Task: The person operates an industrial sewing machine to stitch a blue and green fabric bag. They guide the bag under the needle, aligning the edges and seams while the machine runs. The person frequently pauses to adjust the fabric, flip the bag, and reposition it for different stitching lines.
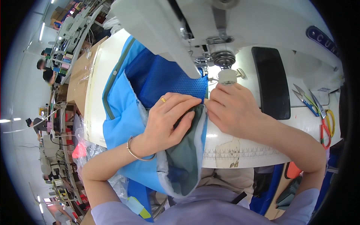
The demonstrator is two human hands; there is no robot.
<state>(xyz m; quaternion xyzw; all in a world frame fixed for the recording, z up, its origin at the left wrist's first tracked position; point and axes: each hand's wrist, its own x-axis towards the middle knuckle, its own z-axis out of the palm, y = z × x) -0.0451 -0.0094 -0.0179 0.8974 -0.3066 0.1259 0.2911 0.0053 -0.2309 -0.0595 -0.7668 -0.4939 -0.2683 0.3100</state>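
A light blue fabric piece (120,112) with a dark blue mesh panel (165,77) and a grey-green padded strip (185,150) lies on the white sewing table (243,148), under the white sewing machine head (210,26). My left hand (168,118), with a ring and a bracelet, lies flat on the fabric and pinches the grey-green strip's edge. My right hand (234,107) presses the fabric's right edge just below the presser foot (225,75). The needle point itself is hidden by the machine.
A black pad (272,82) lies on the table to the right. Thread snips (305,99) and red-and-yellow-handled scissors (325,122) rest at the far right. A printed ruler strip (243,153) runs along the table's front edge. Other sewing stations and people are at the far left.
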